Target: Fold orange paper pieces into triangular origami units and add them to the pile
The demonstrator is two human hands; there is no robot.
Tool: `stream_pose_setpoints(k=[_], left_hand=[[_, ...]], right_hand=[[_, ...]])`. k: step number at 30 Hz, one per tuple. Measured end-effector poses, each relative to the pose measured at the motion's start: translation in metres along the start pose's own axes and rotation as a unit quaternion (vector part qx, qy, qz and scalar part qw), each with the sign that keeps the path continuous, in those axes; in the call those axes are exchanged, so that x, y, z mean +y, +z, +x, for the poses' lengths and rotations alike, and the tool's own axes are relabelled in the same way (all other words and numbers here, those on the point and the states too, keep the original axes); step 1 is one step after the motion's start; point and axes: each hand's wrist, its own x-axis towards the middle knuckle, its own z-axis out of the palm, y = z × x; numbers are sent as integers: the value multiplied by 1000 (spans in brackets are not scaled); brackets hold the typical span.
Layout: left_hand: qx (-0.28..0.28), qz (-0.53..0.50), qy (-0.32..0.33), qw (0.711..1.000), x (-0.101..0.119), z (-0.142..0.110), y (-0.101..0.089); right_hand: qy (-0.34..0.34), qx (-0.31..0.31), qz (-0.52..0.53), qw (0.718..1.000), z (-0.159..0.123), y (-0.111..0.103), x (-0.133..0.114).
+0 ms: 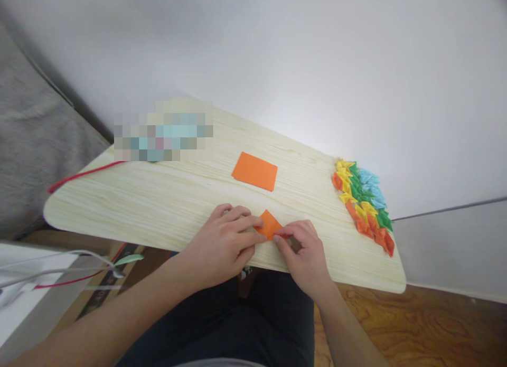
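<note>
A small piece of orange folding paper (268, 223) lies near the table's front edge, between my two hands. My left hand (233, 237) rests on the table with its fingers stretched out and apart, the fingertips on the paper's left side. With thumb and forefinger, my right hand (303, 251) pinches the paper's lower right corner. Part of the paper's edges is hidden under the fingers. Just beyond it lies a flat orange paper stack (255, 171), touched by neither hand.
Rows of folded paper pieces (362, 200) in yellow, green, blue and orange stand at the table's right end. A blurred-out item (170, 132) and a red cord (87, 171) are at the left. The pale wooden table (158, 198) meets a white wall (301, 66) behind.
</note>
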Motion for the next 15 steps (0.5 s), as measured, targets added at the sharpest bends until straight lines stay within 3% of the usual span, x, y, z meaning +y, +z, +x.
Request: stream_pose_setpoints(k=[6,15], left_hand=[[3,-3,-3,1000,0,-1,0],[-15,-30,-17,999,0,0,-5]], right_hand=[[28,-24,-5,999,7,-3,-4],[56,-13,-27,998,7,0,-4]])
